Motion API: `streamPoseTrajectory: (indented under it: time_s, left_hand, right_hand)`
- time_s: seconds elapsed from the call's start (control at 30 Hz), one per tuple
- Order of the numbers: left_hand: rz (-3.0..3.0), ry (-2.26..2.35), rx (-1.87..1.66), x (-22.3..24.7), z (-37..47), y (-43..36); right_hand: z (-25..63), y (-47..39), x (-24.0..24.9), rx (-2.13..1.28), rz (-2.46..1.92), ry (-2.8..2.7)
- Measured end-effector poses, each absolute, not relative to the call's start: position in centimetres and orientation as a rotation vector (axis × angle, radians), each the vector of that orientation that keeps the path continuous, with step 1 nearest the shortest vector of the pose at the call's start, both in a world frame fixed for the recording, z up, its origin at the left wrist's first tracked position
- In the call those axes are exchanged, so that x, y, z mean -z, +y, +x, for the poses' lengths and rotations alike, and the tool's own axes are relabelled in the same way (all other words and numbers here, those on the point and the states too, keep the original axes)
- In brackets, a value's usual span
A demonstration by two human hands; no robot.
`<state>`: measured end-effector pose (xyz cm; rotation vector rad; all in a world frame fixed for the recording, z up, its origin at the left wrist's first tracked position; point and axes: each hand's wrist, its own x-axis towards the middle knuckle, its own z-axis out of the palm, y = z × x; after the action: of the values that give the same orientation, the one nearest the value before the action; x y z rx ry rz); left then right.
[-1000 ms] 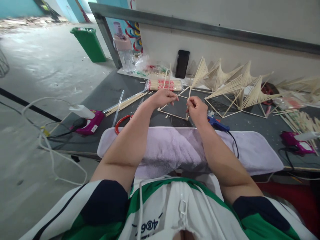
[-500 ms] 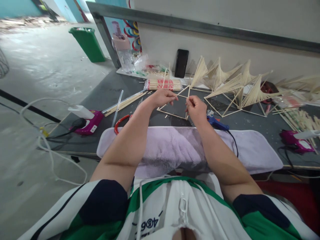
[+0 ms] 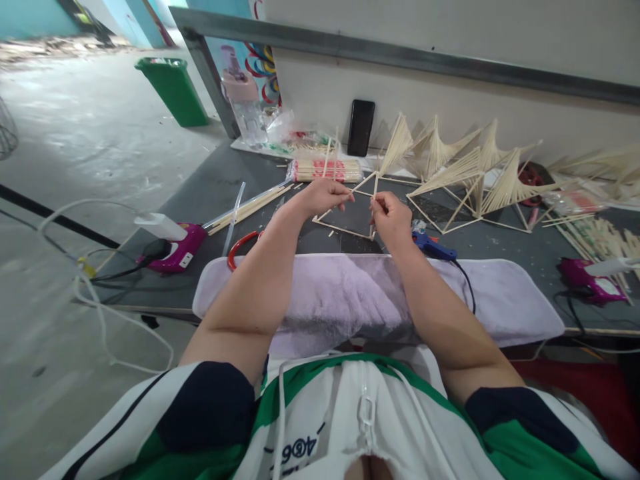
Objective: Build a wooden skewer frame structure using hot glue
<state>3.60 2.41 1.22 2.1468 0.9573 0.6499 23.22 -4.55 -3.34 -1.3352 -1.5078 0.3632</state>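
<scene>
A frame of thin wooden sticks lies on the dark tabletop between my hands. My left hand is closed, its fingertips pinching a stick on the frame's far left side. With thumb and fingers together, my right hand grips another stick, tilted up near the frame's right corner. Two sticks rise behind my left wrist. To the right stands a larger stick structure with fanned, twisted surfaces. A blue glue gun rests beside my right wrist.
A lilac towel covers the table's front edge under my forearms. Behind are packaged sticks, a phone and a bottle. Purple power strips with cables sit at both sides. Red-handled scissors or pliers lie by my left forearm.
The view has shifted very slightly. Both hands keep their hold on the sticks, with no other clear movement.
</scene>
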Motion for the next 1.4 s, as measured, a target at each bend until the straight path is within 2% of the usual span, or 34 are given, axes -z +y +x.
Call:
streamPoseTrajectory:
  time_s: [1.4]
  left_hand:
    - [2.152,0.948,-0.625,-1.72,3.52,1.97]
  right_hand:
    - [23.16,-4.57,3.31,-0.351,-1.334,-1.511]
